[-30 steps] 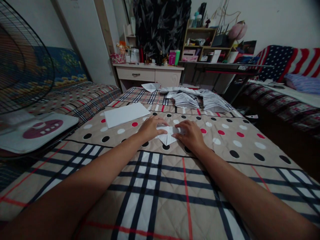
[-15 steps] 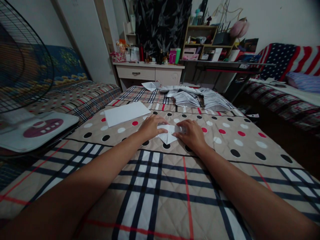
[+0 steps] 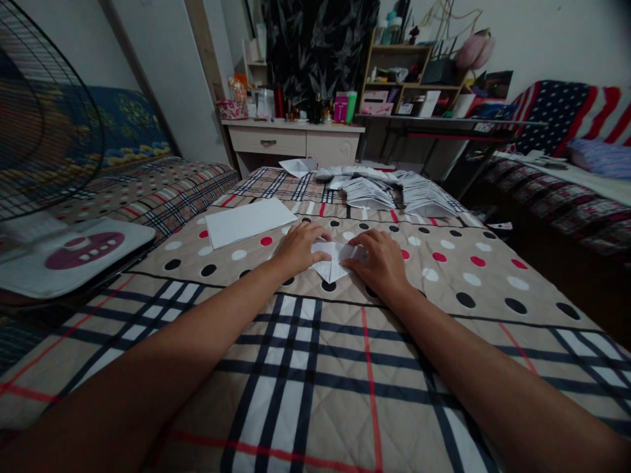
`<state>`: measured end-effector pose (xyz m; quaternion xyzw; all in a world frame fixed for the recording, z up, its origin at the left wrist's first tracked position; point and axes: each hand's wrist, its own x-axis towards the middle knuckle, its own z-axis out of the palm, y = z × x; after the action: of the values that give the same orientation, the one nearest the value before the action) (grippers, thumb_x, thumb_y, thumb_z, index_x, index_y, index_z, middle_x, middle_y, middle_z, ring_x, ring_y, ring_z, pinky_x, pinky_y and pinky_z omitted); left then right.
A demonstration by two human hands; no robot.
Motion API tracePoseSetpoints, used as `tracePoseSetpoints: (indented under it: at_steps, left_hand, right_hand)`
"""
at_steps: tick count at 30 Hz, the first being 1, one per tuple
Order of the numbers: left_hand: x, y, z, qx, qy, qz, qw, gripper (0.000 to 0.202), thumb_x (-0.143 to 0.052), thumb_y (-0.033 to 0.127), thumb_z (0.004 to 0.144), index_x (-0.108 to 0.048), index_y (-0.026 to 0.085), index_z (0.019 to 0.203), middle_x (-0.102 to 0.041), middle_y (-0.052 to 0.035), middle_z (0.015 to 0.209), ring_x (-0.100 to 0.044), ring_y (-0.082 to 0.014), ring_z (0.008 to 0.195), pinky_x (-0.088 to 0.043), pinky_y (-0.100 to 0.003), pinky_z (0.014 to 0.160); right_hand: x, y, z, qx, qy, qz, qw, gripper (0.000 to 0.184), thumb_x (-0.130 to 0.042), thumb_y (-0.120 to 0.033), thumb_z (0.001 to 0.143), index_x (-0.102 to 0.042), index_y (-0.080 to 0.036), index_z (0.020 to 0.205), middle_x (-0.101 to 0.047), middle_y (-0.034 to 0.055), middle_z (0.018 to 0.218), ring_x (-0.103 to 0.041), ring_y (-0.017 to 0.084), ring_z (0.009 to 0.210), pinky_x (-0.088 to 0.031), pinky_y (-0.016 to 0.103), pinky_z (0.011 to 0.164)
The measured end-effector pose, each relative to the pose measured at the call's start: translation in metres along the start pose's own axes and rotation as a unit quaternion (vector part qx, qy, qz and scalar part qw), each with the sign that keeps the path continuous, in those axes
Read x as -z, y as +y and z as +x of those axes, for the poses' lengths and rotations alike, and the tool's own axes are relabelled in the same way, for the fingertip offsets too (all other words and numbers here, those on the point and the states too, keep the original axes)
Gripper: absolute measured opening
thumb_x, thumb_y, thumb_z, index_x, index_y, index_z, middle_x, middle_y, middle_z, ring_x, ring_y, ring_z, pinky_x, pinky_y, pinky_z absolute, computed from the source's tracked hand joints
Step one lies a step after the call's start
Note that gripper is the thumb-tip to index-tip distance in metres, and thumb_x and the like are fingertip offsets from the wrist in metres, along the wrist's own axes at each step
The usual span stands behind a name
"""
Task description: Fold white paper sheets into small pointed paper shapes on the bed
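Observation:
A small folded sheet of white paper lies on the quilted bedspread, its pointed end toward me. My left hand grips its left side, thumb on top and fingers at the far edge. On the right side my right hand holds it the same way, thumb near the centre crease. The fingers partly cover the paper's far edge. Left of my hands rests a flat stack of white paper.
Beyond my hands are piles of folded paper pieces and a single folded paper. A fan with a white base stands at the left. A white drawer table and a shelf are at the back.
Both hands keep their hold on the folded paper with hardly any movement. The view has shifted very slightly.

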<state>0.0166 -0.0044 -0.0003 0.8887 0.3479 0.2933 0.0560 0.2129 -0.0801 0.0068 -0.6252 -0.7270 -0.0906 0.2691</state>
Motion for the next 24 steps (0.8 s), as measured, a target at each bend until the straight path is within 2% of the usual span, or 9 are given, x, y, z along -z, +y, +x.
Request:
tracePoseSetpoints:
  at_steps: [10,16,24]
  left_hand:
    - [0.0013,0.0030,-0.0008,-0.017,-0.002,-0.025,1.000,0.027,-0.077,0.024,0.072,-0.064,0.021,0.095,-0.068,-0.0010,0.100,-0.060,-0.0222,0.100,-0.043,-0.035,0.085]
    - [0.0025,0.0048,-0.0022,-0.052,-0.001,-0.021,0.998,0.033,-0.077,0.022,0.074,-0.064,0.022,0.104,-0.067,-0.0024,0.107,-0.060,-0.0223,0.105,-0.042,-0.036,0.090]
    - [0.0027,0.0057,-0.0024,-0.074,0.011,-0.011,0.997,0.028,-0.076,0.022,0.075,-0.067,0.023,0.102,-0.065,-0.0040,0.110,-0.058,-0.0227,0.108,-0.041,-0.038,0.094]
  right_hand:
    - [0.0040,-0.0040,0.0003,0.006,0.001,0.011,1.000,0.006,-0.070,-0.020,0.076,-0.067,-0.019,0.081,-0.070,0.0011,0.084,-0.062,0.020,0.082,-0.033,0.032,0.072]
    - [0.0027,-0.0030,-0.0013,0.025,0.008,0.005,1.000,0.016,-0.069,-0.020,0.078,-0.069,-0.021,0.094,-0.071,0.0024,0.094,-0.064,0.022,0.090,-0.034,0.033,0.074]
    - [-0.0005,-0.0017,-0.0033,0.056,0.035,-0.008,0.998,0.022,-0.069,-0.020,0.079,-0.072,-0.024,0.100,-0.069,0.0033,0.108,-0.061,0.024,0.101,-0.037,0.036,0.079]
